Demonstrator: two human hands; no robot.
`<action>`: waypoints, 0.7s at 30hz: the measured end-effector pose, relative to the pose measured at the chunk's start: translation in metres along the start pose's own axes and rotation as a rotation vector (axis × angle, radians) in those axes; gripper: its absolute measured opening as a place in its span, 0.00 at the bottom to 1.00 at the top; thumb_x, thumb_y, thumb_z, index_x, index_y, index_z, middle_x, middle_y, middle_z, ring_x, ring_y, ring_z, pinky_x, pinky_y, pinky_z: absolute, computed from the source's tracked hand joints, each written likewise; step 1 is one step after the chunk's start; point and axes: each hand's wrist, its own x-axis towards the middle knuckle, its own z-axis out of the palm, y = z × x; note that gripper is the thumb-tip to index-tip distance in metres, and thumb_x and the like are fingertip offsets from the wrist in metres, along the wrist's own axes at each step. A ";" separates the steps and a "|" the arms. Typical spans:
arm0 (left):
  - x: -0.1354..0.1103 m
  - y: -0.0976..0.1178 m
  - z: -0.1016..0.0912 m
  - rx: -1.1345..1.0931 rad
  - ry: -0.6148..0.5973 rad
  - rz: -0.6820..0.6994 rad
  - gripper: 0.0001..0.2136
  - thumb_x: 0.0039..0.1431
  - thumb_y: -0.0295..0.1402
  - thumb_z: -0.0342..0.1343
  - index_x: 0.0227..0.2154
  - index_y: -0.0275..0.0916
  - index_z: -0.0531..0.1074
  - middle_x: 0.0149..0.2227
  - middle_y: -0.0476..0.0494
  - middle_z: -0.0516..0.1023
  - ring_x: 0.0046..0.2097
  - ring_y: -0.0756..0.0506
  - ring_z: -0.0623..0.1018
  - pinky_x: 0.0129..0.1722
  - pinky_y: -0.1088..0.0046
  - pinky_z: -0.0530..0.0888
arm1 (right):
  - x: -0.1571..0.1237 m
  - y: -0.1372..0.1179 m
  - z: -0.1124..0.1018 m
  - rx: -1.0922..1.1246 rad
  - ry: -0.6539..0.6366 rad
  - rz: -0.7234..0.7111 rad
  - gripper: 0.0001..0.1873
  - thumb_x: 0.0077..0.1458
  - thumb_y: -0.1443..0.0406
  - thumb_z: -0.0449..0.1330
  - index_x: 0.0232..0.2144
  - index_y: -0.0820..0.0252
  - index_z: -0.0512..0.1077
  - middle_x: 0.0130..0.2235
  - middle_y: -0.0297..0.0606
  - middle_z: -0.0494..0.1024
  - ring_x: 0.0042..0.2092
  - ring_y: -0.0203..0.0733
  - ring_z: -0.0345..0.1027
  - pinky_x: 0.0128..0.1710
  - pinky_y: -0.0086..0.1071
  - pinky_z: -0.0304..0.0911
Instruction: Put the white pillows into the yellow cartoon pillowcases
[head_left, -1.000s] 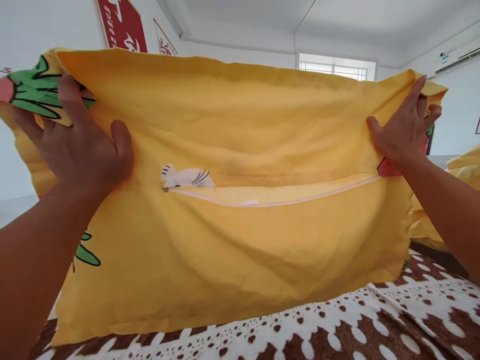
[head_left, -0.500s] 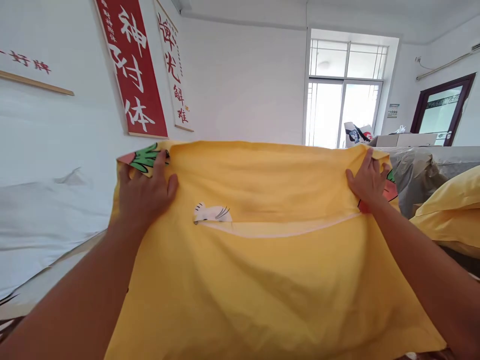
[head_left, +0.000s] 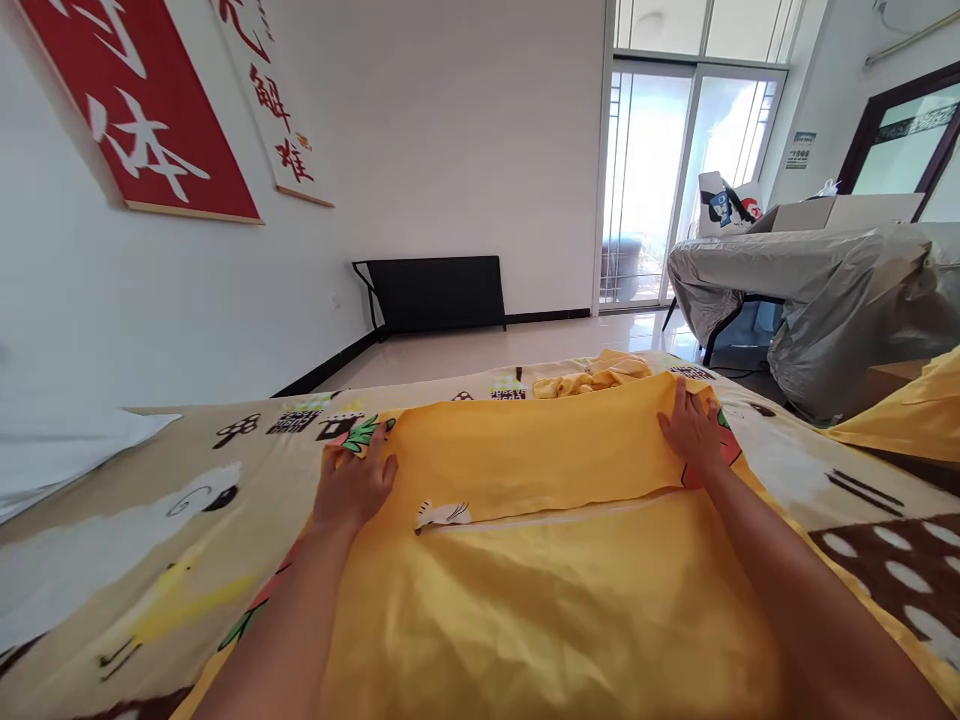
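Observation:
A yellow pillowcase [head_left: 540, 450] with carrot prints lies spread low over the bed, its far edge stretched between my hands. Across it runs a long slit-like opening with a pale edge, and a bit of white printed figure [head_left: 444, 514] shows at the slit's left end. My left hand [head_left: 356, 490] is at the far left corner, by the green carrot leaves, fingers on the cloth and thumb apart. At the far right corner my right hand [head_left: 691, 428] has hold of the cloth beside a red carrot print. The fingertips are partly hidden in the fabric.
The bed carries a beige patterned sheet [head_left: 187, 560]. Beyond the pillowcase lies a crumpled yellow cloth [head_left: 596, 375]. White bedding [head_left: 67, 455] is at left, more yellow fabric [head_left: 907, 410] at right. A plastic-covered table [head_left: 795, 260] and a black folded panel [head_left: 439, 293] stand farther off.
Both hands have lowered the pillowcase from an upright spread down to the bed, keeping the same corners. The view has tilted down, bringing the sheet, floor and black panel into sight.

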 end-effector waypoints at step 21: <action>-0.113 -0.084 0.052 -0.293 -0.158 -0.031 0.30 0.54 0.43 0.36 0.55 0.32 0.64 0.58 0.32 0.68 0.58 0.36 0.69 0.55 0.58 0.66 | -0.110 0.085 -0.019 0.147 -0.558 0.001 0.28 0.59 0.57 0.39 0.57 0.58 0.64 0.62 0.42 0.63 0.63 0.44 0.54 0.59 0.45 0.52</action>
